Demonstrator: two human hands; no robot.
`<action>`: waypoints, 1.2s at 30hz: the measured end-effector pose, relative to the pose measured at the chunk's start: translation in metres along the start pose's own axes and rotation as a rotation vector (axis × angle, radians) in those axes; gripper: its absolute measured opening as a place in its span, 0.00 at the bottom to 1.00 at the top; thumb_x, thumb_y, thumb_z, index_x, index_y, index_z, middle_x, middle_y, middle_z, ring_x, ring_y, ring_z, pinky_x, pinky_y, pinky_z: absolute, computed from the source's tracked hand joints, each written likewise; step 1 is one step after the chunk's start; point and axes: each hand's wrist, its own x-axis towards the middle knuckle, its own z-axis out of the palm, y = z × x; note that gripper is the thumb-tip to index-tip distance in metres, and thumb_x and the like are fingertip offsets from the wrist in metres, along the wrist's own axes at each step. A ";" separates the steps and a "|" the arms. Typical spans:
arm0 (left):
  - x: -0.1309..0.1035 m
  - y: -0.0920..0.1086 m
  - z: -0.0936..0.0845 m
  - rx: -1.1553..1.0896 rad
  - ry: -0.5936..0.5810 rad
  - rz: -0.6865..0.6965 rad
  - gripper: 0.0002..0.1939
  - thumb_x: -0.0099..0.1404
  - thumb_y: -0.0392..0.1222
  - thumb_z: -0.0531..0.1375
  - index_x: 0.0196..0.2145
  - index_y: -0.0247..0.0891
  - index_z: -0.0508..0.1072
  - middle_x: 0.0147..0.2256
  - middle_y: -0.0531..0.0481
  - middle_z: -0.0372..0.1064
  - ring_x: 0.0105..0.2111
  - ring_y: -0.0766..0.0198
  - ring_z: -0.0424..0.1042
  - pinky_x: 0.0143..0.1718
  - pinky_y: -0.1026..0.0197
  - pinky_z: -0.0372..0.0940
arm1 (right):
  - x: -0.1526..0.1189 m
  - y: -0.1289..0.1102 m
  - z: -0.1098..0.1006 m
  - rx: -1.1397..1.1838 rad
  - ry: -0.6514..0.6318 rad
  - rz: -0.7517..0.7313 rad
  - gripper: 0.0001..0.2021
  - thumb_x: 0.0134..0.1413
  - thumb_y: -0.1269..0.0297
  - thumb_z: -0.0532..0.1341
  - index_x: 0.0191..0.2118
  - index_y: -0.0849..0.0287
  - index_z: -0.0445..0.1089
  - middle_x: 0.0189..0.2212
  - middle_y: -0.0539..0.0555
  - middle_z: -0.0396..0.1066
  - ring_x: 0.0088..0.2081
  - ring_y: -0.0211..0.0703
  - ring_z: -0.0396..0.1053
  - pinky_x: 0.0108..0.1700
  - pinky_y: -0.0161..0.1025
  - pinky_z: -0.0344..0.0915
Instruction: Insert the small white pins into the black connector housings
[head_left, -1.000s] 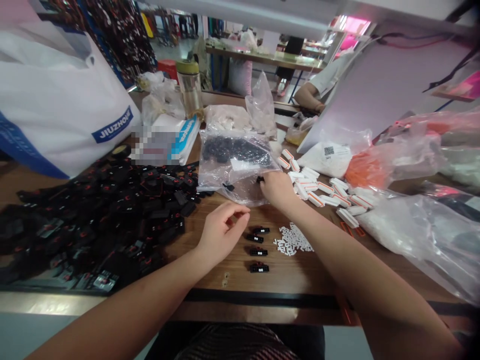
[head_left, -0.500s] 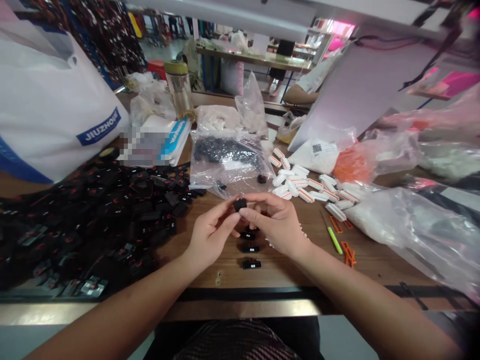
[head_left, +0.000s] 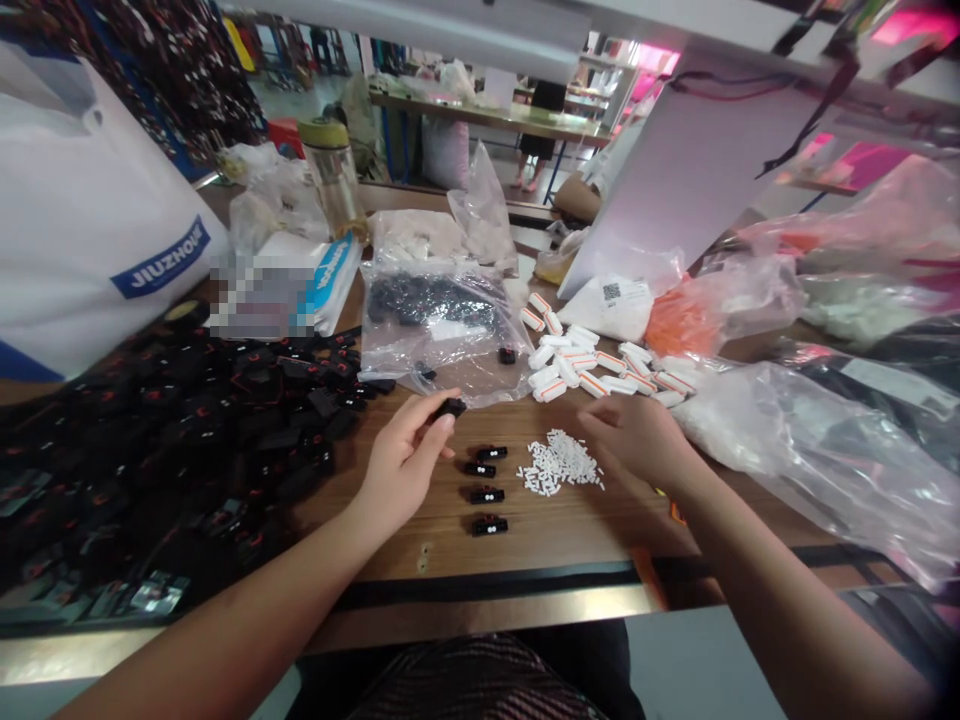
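My left hand (head_left: pixel 405 455) pinches a small black plastic part (head_left: pixel 452 406) between thumb and fingertips, above the table in front of the clear bag. My right hand (head_left: pixel 637 437) hovers apart from it, just right of a pile of tiny white pins (head_left: pixel 559 462). Its fingers are bent together, and whatever may be between them is hidden. Below and between the hands, several black parts (head_left: pixel 489 496) with paired white dots lie in a column. White pieces with orange stripes (head_left: pixel 577 362) are heaped beyond the right hand.
A large heap of black parts (head_left: pixel 225 430) covers the left side. Behind stand a clear bag of black parts (head_left: pixel 442 310), a bottle (head_left: pixel 334 180) and a white JIUZHOU bag (head_left: pixel 90 220). Plastic bags (head_left: pixel 810 450) fill the right. An orange piece (head_left: pixel 677 512) shows beside my right forearm.
My hands have parted: the right let go of the black part and moved right, uncovering the white pins. The left still holds the part. The view has shifted slightly.
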 end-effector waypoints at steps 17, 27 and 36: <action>0.001 -0.008 0.002 -0.026 0.001 -0.100 0.11 0.66 0.45 0.61 0.44 0.40 0.70 0.42 0.48 0.72 0.40 0.59 0.78 0.33 0.62 0.77 | -0.019 0.022 0.010 -0.205 -0.081 0.051 0.14 0.58 0.58 0.58 0.33 0.55 0.81 0.30 0.54 0.80 0.31 0.47 0.75 0.32 0.38 0.61; 0.001 -0.010 0.003 -0.020 0.010 -0.087 0.12 0.65 0.45 0.62 0.45 0.39 0.72 0.43 0.46 0.72 0.41 0.58 0.77 0.35 0.60 0.78 | -0.022 0.015 0.008 -0.293 -0.057 0.079 0.16 0.59 0.54 0.59 0.28 0.55 0.80 0.25 0.53 0.79 0.27 0.46 0.73 0.29 0.39 0.57; 0.000 -0.010 0.002 -0.027 0.007 -0.074 0.11 0.66 0.44 0.62 0.45 0.40 0.73 0.42 0.47 0.72 0.41 0.59 0.77 0.35 0.60 0.78 | -0.010 0.030 0.005 -0.440 -0.088 -0.288 0.14 0.60 0.69 0.55 0.38 0.57 0.79 0.37 0.55 0.80 0.40 0.49 0.75 0.45 0.43 0.60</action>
